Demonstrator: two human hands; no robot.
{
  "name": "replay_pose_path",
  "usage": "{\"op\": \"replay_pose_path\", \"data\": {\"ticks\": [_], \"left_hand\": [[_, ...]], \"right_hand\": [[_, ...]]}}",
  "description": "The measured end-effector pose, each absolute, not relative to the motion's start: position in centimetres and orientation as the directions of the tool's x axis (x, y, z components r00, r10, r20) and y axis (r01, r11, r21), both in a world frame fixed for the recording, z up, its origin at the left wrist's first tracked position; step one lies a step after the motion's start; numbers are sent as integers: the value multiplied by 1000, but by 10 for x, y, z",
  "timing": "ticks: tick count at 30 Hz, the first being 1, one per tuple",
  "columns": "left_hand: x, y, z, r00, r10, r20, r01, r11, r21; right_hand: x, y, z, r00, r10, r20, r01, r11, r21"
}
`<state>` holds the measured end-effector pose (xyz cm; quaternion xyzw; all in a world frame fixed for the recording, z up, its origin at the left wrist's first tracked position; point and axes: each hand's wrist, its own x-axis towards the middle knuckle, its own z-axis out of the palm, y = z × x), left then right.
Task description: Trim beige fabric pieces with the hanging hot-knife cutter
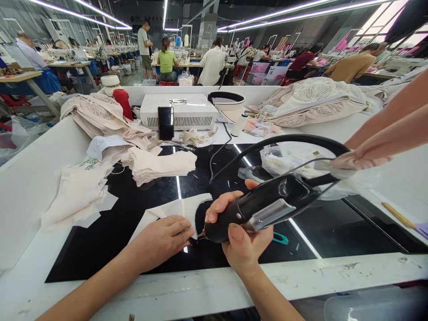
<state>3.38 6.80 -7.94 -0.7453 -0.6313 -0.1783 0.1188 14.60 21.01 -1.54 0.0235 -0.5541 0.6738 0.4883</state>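
My left hand [167, 238] is closed at the edge of a cream fabric piece [160, 211], holding it against a black glossy board [100, 249]. My right hand [242, 243] wraps around a black corded hand tool [259, 203] with a silver lever along its side. The tool's small copper-coloured tip touches or nearly touches the fabric's curved edge, close to my left fingertips. From the tool's back end a thick black cable [294, 138] loops over the board. Behind my left hand lies a stack of cream fabric pieces [162, 162].
Another person's hand [357, 160] reaches in from the right beside the cable, above a clear plastic bag [290, 156]. At the back stand a white vented box [179, 111], a phone [166, 123] and a thread cone [240, 125]. A teal tool [281, 238] lies right of my hand.
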Motion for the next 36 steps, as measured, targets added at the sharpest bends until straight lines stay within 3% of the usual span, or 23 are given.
{"op": "replay_pose_path", "data": {"ticks": [36], "left_hand": [[34, 69, -78, 137, 893, 429, 981, -182, 64]], "right_hand": [[142, 208, -14, -515, 649, 560, -639, 145, -756]]}}
